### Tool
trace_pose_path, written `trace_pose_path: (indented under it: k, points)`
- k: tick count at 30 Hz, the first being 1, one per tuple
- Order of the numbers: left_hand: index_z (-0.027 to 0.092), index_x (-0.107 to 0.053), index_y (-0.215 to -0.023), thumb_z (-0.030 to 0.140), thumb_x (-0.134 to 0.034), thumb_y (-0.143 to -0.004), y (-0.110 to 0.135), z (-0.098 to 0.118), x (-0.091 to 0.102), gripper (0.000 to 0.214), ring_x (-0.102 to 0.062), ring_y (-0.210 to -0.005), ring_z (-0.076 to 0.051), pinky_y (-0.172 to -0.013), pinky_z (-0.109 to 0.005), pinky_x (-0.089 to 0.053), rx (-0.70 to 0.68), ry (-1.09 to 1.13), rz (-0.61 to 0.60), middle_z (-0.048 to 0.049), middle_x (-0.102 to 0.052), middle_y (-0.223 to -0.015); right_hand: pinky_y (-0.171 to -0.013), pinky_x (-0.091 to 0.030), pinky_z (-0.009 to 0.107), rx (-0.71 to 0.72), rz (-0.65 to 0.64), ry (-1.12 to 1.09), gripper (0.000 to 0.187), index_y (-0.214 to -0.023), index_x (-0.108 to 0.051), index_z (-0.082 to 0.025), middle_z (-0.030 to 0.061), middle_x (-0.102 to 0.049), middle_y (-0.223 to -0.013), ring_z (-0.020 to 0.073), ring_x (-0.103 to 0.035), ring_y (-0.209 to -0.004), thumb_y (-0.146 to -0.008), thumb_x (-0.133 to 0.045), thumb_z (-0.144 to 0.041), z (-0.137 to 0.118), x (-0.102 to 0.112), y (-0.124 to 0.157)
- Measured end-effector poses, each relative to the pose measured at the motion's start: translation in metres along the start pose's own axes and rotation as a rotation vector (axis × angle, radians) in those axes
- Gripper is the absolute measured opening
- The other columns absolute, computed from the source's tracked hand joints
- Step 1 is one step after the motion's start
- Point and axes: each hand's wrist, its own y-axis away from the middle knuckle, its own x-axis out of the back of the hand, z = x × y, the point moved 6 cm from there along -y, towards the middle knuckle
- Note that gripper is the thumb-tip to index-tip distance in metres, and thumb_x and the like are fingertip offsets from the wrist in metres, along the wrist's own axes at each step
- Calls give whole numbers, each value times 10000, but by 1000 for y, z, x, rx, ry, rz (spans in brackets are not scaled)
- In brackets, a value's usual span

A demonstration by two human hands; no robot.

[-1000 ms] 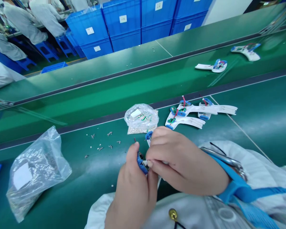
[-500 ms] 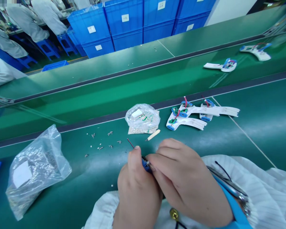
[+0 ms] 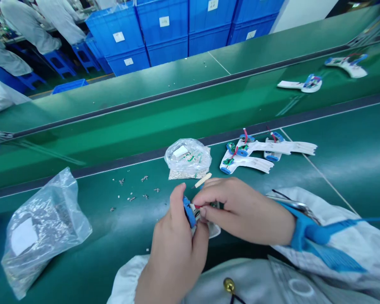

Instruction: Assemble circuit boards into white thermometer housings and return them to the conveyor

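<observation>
My left hand (image 3: 174, 249) is closed around a small white and blue assembly (image 3: 190, 213), thumb up against its blue rim. My right hand (image 3: 240, 211) pinches a small part on that same assembly with fingertips pressed together; a blue strap circles that wrist. Both hands hover low over the green work surface (image 3: 114, 253) near my body. A thin beige stick (image 3: 202, 180) lies on the surface just beyond my fingers.
A small clear bag of parts (image 3: 188, 158) and a larger clear bag (image 3: 41, 230) lie on the surface, with several loose screws (image 3: 134, 190) between them. White and blue assemblies (image 3: 259, 153) lie at the right; others (image 3: 302, 84) sit on the belt. Blue crates (image 3: 164, 29) stand behind.
My hands rose slightly and the assembly turned, showing more of its blue rim and white body. The red wire that stuck up by my left thumb is out of sight. Assemblies on the belt drifted right.
</observation>
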Motion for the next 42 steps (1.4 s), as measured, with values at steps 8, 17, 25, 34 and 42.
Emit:
trace_pose_path:
  k: [8, 17, 25, 34, 42]
  points:
    - [246, -256, -1404, 424, -601, -760, -3, -1, 25, 752, -568, -878, -224, -706, -351, -472, -69, 122, 325, -81, -509, -1060, -624, -441, 245, -243, 715, 138, 209, -826, -694, -120, 21, -654, -726, 137, -601, -664, -760, -499, -81, 79, 120, -47]
    - [246, -607, -1080, 541, -513, -787, -7, -4, 11, 426, -613, -767, -229, -654, -337, -465, -49, -41, 38, -43, -648, -859, -749, -459, 330, -669, 217, 635, 205, -899, -690, -153, 89, -693, -901, 249, -631, -849, -737, -608, -247, 145, 100, 44]
    - [262, -651, -991, 472, -512, -796, -10, -5, -13, 319, -573, -661, -192, -583, -292, -444, -49, 9, -123, -11, -623, -777, -853, -468, 413, -738, 207, 628, 368, -1140, -538, -141, 84, -576, -1112, 202, -566, -988, -867, -551, -388, 203, 55, 55]
    - [223, -668, -1022, 501, -580, -784, -20, -36, -15, 377, -598, -743, -179, -685, -273, -464, 156, 362, -38, -18, -637, -792, -703, -434, 261, -384, 113, 358, 285, -935, -545, -138, 38, -593, -891, 154, -547, -782, -666, -638, -129, 134, 33, 55]
    - [256, -702, -1052, 482, -609, -794, -21, -15, -36, 355, -593, -990, -212, -876, -287, -434, 131, 1028, -308, -41, -696, -1025, -591, -378, 200, 49, -122, -291, 309, -927, -575, -126, -1, -511, -826, 102, -482, -686, -639, -658, -200, 74, 7, 46]
